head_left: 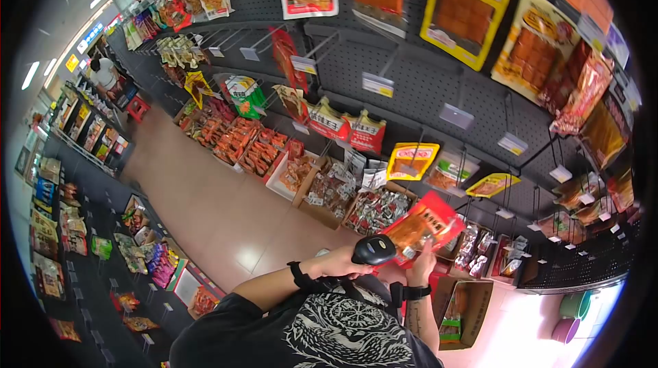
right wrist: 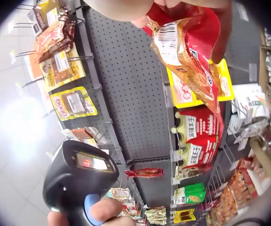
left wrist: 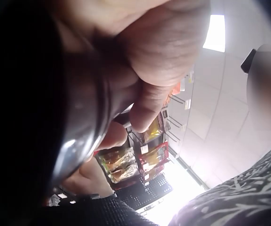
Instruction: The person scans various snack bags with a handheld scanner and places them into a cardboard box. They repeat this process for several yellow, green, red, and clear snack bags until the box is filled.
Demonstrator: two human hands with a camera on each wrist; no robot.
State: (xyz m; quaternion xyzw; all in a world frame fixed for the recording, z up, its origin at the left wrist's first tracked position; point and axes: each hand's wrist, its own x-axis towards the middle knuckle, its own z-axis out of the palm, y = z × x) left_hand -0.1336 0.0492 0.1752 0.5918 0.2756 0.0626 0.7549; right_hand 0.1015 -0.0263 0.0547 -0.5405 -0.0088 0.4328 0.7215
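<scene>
My left hand grips a black handheld scanner. In the right wrist view that scanner shows a lit window with red marks, and a finger lies by its blue button. My right hand pinches a red snack packet by its edge, just to the right of the scanner. The packet has a white barcode label facing the right wrist camera. In the left wrist view, fingers of my left hand curl round the dark, shiny scanner body.
Hooks with hanging snack packets line the dark pegboard shelf ahead and to the right. Boxes of small packets stand below. An open cardboard box is at lower right. Lower shelves flank the aisle floor; a person and red stool are far off.
</scene>
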